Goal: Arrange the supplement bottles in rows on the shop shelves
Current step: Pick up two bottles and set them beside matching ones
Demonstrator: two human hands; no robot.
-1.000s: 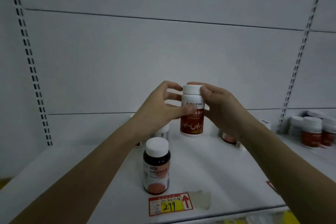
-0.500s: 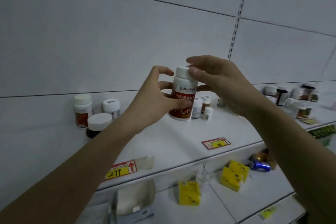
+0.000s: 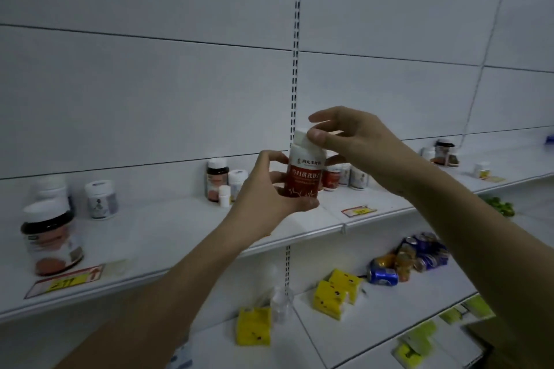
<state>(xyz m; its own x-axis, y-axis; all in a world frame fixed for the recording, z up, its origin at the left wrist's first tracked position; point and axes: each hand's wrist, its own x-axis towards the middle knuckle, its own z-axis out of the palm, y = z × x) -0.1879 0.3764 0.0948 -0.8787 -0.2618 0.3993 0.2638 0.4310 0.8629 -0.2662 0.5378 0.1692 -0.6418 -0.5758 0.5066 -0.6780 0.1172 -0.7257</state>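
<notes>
A red-labelled supplement bottle (image 3: 304, 178) with a white cap is held in the air in front of the white shelf (image 3: 168, 228). My left hand (image 3: 266, 192) wraps its body from the left and below. My right hand (image 3: 356, 144) pinches its cap from the right. On the shelf at the far left stands a dark bottle (image 3: 51, 238) with a white lid. Behind it are two white bottles (image 3: 100, 199). A small cluster of bottles (image 3: 223, 180) stands near the back wall, left of my hands. More bottles (image 3: 349, 177) show behind my right hand.
Price tags (image 3: 64, 280) (image 3: 358, 210) lie on the shelf's front edge. Further right stand several more bottles (image 3: 443, 153) and a small jar (image 3: 482, 170). The lower shelf holds yellow packs (image 3: 335, 292), drink cans (image 3: 410, 257) and a clear bottle (image 3: 280, 299). A slotted upright (image 3: 296, 48) splits the back wall.
The view has swung right along the shelving, so the dark bottle now sits at the far left. Both hands have kept hold of the red-labelled bottle and carried it rightward.
</notes>
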